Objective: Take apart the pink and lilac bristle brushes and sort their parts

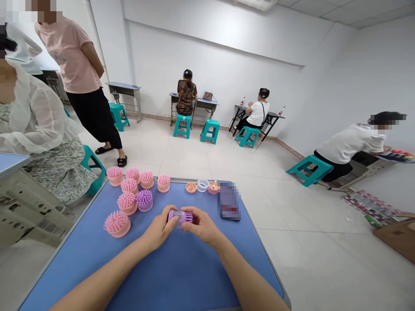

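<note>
Above the middle of the blue table, a purple bristle brush (180, 217) with a clear middle section lies sideways between my two hands. My left hand (164, 225) is closed around its smooth end, thumb towards me. At the bristled end, my right hand (200, 224) pinches the brush with fingers and thumb. To the left stand several pink bristle brushes (127, 203) and one purple brush (144, 200), bristles up. Beyond my hands lie an orange disc-shaped part (191, 187), a whitish ring (202, 185) and a pink bristled piece (213, 187).
A dark phone-like slab (229, 203) lies near the right edge of the blue table (181, 276). People sit at other desks, and a person in a pink shirt (66, 56) stands at the left. Teal stools (210, 131) are on the floor. A cardboard box (397, 235) is at the right.
</note>
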{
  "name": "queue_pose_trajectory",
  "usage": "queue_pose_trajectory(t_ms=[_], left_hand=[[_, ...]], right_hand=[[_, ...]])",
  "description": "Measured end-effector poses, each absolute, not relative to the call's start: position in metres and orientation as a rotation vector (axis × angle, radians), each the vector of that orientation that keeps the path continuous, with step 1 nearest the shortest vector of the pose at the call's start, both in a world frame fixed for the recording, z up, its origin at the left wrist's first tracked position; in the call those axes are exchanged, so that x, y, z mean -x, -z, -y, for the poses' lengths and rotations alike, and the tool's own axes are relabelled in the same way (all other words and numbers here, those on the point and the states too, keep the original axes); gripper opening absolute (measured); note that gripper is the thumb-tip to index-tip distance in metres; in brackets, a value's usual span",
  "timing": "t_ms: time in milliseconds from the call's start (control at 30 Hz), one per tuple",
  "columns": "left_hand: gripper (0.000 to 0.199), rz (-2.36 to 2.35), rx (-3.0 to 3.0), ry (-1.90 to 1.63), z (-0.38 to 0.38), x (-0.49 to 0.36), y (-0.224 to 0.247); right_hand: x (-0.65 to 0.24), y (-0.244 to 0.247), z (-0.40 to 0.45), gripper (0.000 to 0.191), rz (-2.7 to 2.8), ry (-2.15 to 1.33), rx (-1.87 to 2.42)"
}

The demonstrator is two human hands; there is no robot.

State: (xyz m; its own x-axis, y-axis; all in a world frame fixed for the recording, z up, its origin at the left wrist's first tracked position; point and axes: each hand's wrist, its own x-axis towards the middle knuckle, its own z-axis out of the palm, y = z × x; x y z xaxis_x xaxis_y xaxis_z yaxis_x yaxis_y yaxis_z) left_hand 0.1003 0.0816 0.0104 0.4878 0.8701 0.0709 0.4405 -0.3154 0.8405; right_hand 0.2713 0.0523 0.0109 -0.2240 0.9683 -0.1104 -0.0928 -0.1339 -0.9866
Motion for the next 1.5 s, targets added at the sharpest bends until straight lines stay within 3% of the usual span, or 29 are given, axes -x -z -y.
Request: queue_pose_trajectory(t_ms=[167, 467, 667, 800, 967, 1133, 1500], left_hand=[[0.033, -1.087, -1.745, -0.692, -0.083, -0.101, -0.007], [0.048, -1.102, -1.409, -0.595, -0.085, -0.101, -0.013], [0.056, -1.127, -1.365, -0.469, -0.091, -0.098, -0.013], [0.055, -1.151, -1.374, -0.475, -0.092, -0.1, -0.016], [0.047, -1.143, -1.341, -0.581, -0.091, -0.102, -0.017], [0.047, -1.018, -1.403, -0.652, -0.094, -0.102, -0.005], [0.048, -0.941, -1.509, -0.695, -0.087, -0.095, 0.007]], right_hand=[[-0.267, -0.014, -0.047, 0.039, 1.432, -1.33, 1.126], [-0.265, -0.01, -0.047, 0.033, 1.929, -0.65, 1.062], [-0.264, -0.006, -0.05, 0.025, 2.017, -0.434, 1.004], [-0.266, -0.007, -0.05, 0.032, 2.017, -0.55, 1.015], [-0.269, -0.007, -0.053, 0.072, 1.691, -1.06, 1.19], [-0.269, -0.002, -0.06, 0.062, 1.206, -1.521, 1.18], [-0.269, 0.003, -0.057, 0.049, 1.163, -1.506, 1.238]])
